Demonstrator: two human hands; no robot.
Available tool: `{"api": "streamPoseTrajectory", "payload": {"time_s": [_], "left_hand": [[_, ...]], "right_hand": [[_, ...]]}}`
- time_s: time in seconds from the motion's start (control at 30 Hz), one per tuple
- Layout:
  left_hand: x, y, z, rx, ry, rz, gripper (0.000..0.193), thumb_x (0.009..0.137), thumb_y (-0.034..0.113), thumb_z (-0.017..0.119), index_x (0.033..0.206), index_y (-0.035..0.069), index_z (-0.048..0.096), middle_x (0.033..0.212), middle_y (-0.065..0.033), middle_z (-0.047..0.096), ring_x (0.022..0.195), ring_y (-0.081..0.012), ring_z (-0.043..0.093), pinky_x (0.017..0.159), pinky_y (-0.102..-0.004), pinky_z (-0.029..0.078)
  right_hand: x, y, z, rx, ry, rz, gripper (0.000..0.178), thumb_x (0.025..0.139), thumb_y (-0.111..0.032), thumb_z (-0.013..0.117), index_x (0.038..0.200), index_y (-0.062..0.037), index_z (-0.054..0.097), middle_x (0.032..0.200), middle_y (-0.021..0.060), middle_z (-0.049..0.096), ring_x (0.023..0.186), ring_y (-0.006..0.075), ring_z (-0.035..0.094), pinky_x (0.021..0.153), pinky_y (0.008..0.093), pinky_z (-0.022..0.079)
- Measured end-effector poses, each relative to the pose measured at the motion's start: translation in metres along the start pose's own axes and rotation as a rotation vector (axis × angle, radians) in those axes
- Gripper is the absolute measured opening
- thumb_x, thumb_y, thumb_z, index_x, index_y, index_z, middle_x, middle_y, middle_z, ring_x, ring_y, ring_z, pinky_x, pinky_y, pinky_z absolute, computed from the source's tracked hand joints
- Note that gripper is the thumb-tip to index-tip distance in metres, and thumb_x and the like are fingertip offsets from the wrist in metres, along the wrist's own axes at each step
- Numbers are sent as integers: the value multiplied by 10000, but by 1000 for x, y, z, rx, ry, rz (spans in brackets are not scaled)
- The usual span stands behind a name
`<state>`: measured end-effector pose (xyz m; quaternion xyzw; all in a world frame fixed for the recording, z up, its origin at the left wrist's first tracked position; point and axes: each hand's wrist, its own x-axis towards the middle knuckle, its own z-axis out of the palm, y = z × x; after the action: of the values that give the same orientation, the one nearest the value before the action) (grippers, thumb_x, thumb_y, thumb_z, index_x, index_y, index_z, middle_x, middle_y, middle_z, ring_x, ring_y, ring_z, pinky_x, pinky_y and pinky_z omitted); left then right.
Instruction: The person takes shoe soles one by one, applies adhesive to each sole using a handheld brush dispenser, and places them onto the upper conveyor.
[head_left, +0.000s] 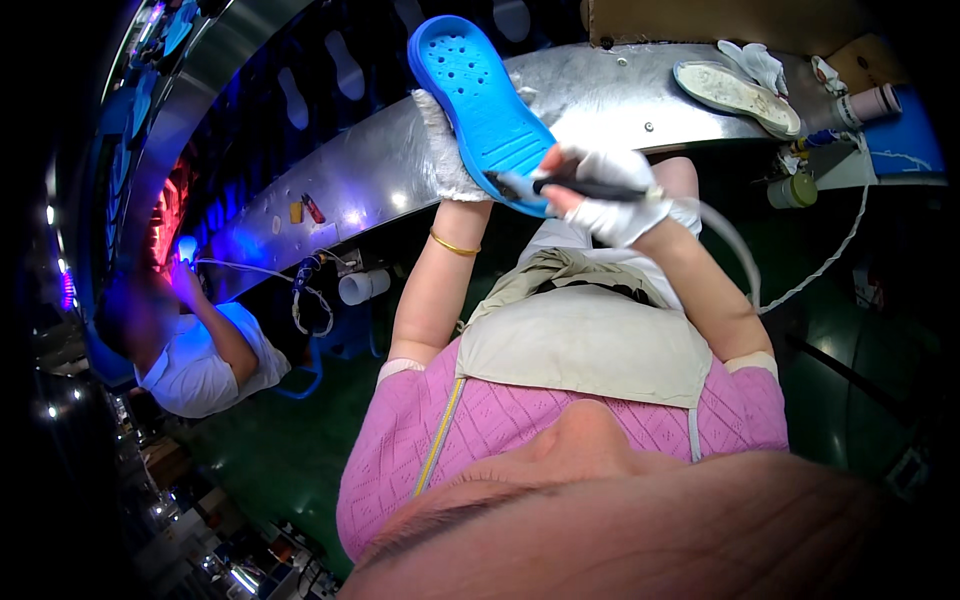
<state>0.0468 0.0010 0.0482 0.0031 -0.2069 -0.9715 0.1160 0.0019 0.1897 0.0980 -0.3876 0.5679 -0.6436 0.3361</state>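
A bright blue shoe sole (478,95), with small round holes at its far end and ridges across its near part, tilts up over the metal ledge. My left hand (440,155), in a white fluffy glove, holds it from its left side and beneath; most of those fingers are hidden behind it. In my right hand (625,205), gloved in white with bare fingertips showing, is a black-handled brush (590,188). Its tip meets the sole's near end. A pale hose (735,245) runs from the brush's back end past my right forearm.
Pale sole shapes (345,65) lie on the dark belt beyond the metal ledge (350,175). A whitish sole (735,95) and a cardboard box (710,22) are at the right. Below the ledge hangs a white cup (363,287). At the left sits a co-worker (215,350).
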Motion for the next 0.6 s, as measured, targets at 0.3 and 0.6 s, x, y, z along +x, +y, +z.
{"api": "streamPoseTrajectory", "payload": {"time_s": [0.3, 0.6], "left_hand": [[-21, -26, 42, 186, 192, 104, 870, 786, 743, 344, 1351, 82, 352, 1310, -137, 451, 1147, -289, 481, 980, -447, 397], [-7, -16, 33, 9, -147, 165, 896, 775, 718, 411, 1405, 98, 263, 1409, -184, 313, 1273, -304, 353, 1061, -485, 290]], "right_hand": [[-7, 12, -12, 67, 212, -191, 162, 793, 25, 626, 914, -19, 528, 870, 65, 571, 725, 115, 580, 688, 236, 480], [-5, 28, -6, 150, 225, -152, 114, 795, 40, 616, 873, -15, 553, 853, 85, 592, 695, 110, 588, 645, 230, 488]]}}
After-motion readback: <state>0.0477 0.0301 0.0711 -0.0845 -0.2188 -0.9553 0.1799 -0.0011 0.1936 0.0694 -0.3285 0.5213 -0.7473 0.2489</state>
